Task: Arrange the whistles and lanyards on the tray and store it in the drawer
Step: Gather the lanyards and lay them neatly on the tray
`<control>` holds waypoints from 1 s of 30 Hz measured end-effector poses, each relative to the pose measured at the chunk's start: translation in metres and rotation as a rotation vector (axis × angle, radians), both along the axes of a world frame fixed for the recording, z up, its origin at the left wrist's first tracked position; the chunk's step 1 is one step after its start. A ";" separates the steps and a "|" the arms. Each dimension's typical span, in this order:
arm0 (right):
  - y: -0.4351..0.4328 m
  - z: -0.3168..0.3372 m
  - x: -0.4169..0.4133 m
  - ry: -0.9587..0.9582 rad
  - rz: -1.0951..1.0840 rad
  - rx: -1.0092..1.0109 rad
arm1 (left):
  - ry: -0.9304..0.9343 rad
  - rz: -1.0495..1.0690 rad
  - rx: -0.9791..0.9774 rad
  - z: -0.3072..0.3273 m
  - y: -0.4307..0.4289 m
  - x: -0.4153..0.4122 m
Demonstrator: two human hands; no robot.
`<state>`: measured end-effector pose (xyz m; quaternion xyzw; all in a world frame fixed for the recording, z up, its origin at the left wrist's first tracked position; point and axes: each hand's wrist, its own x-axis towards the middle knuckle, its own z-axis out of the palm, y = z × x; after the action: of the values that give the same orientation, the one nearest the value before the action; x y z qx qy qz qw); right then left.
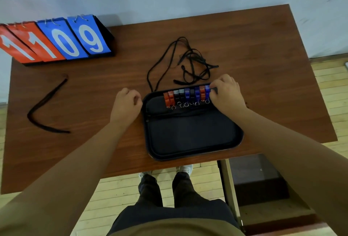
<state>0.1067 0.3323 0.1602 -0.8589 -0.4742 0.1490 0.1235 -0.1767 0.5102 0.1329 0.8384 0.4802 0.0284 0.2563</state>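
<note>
A dark tray [192,149] with rounded corners sits on the brown wooden worktop [263,66], near its front edge and right of centre. A black zippered pouch [188,130] lies flat inside the tray and covers most of its floor. Along the far side of the tray a row of whistles [186,95] stands packed side by side: orange ones at the left end, then black and blue ones, with another orange one near the right end, their small metal rings pointing toward the person.

The right hand [226,94] rests at the right end of the row, fingers curled down on the last blue whistle; whether it actually grips it cannot be told. The left hand [127,102] lies loosely curled on the worktop just beside the tray's left rim, holding nothing visible.

A tangle of black lanyards [190,62] lies on the worktop just beyond the tray. A single black lanyard [45,107] lies well apart at the left. A flip scoreboard [54,41] reading 11 in red and 09 in blue stands at the far left corner. An open drawer [263,188] shows below the worktop's right front
</note>
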 end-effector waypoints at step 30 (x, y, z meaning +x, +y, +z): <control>0.132 0.026 0.005 0.630 -0.025 0.059 | -0.416 -0.122 -0.457 0.041 0.068 0.116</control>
<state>0.1114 0.4645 0.1862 -0.7723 -0.4060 0.3923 0.2913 -0.0605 0.5781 0.1741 0.7626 0.3604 0.0752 0.5319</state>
